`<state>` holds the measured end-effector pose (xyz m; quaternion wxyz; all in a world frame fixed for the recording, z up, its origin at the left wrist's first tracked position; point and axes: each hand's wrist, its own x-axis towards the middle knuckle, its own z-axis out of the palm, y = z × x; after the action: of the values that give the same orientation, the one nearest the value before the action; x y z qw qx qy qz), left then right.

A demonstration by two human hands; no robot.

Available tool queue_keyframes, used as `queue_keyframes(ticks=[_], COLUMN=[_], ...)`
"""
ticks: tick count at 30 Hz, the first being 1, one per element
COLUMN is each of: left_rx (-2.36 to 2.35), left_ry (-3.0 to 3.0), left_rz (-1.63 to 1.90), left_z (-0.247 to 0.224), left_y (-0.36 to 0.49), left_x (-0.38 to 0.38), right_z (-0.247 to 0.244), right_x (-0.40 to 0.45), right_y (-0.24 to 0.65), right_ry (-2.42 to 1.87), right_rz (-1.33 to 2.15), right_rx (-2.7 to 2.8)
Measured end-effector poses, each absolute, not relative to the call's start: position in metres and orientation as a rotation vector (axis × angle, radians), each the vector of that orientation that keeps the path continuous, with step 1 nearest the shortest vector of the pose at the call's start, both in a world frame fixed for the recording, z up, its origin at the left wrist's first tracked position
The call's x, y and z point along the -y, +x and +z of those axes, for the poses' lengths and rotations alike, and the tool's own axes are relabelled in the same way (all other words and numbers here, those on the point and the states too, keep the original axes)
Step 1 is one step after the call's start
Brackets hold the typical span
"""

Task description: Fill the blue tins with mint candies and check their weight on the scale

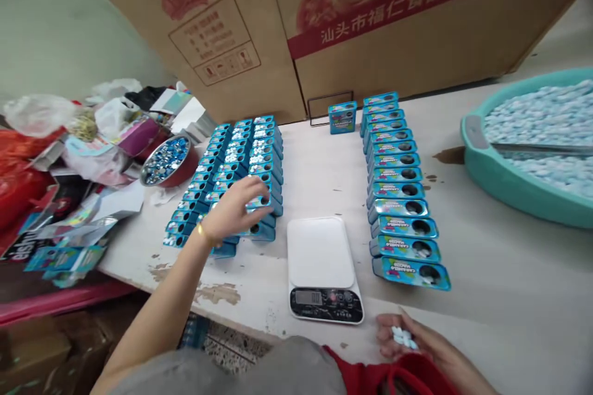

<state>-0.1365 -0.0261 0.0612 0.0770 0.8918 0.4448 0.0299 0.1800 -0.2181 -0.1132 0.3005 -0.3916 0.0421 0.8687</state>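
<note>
Left of centre, the left hand [237,210] is hovering over tins [234,168], fingers half-curled, grip unclear; lower right, the right hand [417,330] is loosely cupping candies [404,337]. Filling seems underway, calling for careful aim.

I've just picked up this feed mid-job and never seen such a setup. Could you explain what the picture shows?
There's no machine: a person works with two bare hands, seen by a camera worn on their head, looking forward and down. The left hand is at the left group of blue tins; whether it grips one is hard to tell. The right hand cups a few pale pieces. On the tabletop, a white scale sits between that group and the right row of tins. Far right is a teal basin of similar pieces. Printed cardboard stands behind.
</note>
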Motion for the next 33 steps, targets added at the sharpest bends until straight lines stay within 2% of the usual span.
queue_keyframes(ticks=[3,7,15,24,28,31,33], left_rx=[-1.647,-1.827,-1.428,-1.150,-1.148,-1.334,-1.483], left_ry=[2.753,2.828,3.034,2.995,2.911,2.754,2.648], left_rz=[-0.053,-0.072,-0.078,-0.271,0.088,0.463,0.589], left_z=[0.029,-0.003,0.039,0.016,0.028,0.038,0.040], left_y=[-0.168,-0.173,-0.092,-0.039,-0.053,-0.078,-0.098], left_x=[0.087,0.110,0.108,0.091,0.091,0.094,0.097], right_z=[-0.108,-0.091,-0.079,-0.070,-0.068,-0.069,-0.066], right_x=[0.219,0.220,0.224,0.226,0.222,0.221,0.221], right_y=[0.177,0.171,0.167,0.170,0.173,0.174,0.176], right_ry=[-0.990,-1.037,-0.993,-0.985,-1.062,-1.143,-1.178], right_rz=[2.310,2.285,2.255,2.221,2.195,2.174,2.197], right_rx=[-0.152,-0.049,0.124,0.113,0.113,0.215,0.357])
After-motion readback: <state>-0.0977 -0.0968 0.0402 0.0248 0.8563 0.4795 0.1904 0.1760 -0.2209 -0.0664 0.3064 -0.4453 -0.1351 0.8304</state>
